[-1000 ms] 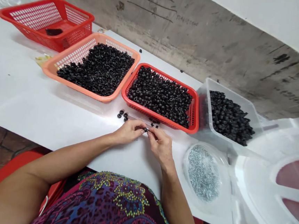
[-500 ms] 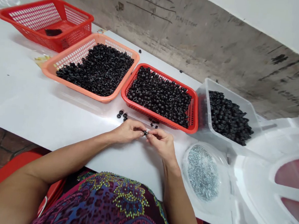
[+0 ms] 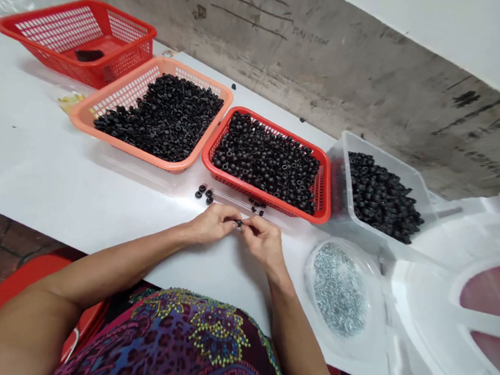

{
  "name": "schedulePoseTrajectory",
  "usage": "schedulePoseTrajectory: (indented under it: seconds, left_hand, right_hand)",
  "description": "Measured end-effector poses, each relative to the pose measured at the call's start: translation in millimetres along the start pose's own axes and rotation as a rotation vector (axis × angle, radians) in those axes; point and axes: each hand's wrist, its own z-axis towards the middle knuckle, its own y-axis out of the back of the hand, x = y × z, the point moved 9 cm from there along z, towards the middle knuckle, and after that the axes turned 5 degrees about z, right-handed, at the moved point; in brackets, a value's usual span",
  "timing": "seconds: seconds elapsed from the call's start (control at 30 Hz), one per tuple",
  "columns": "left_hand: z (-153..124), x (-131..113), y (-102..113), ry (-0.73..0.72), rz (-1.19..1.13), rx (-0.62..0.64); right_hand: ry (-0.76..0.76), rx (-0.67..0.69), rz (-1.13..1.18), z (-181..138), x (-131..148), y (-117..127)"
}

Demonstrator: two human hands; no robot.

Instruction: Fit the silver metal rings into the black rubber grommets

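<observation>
My left hand pinches a small round black part between thumb and fingertips, just above the white table. From the other side my right hand meets it, its thumb and forefinger pressed together at the part's edge. Whatever the right fingertips hold is too small and covered to name. Several loose black rings lie on the table beyond my left hand. Several smaller black pieces lie beyond the fingertips, close to the red basket full of round black parts.
Left of that basket stands an orange basket of small black pieces, then a red basket with a dark item inside. On the right are a clear bin of black parts, a round tub of tiny silvery pieces and a white plastic stool.
My right hand has shifted slightly left, closer to my left hand, and its fingers have closed in on the black part. The baskets and bin stay where they were.
</observation>
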Motion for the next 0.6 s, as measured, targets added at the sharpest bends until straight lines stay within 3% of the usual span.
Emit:
schedulePoseTrajectory:
  seconds: [0.13, 0.23, 0.43, 0.6]
  left_hand:
    - [-2.9, -12.9, -6.8, -0.085, -0.008, 0.074]
    - [-5.4, -23.9, -5.6, -0.185, 0.047, 0.056]
    - [-7.0, -28.5, 1.6, -0.309, 0.156, -0.042]
    - [-3.8, -21.6, 4.1, -0.273, 0.083, -0.088]
  right_hand:
    - [-0.283, 0.194, 0.466, 1.5, -27.7, -7.6]
    - [-0.345, 0.282, 0.658, 1.0, -32.6, -15.0]
    - [-0.375, 0.409, 0.806, -4.2, -29.2, -32.6]
    - [-0.349, 0.370, 0.815, -1.6, -27.5, -31.6]
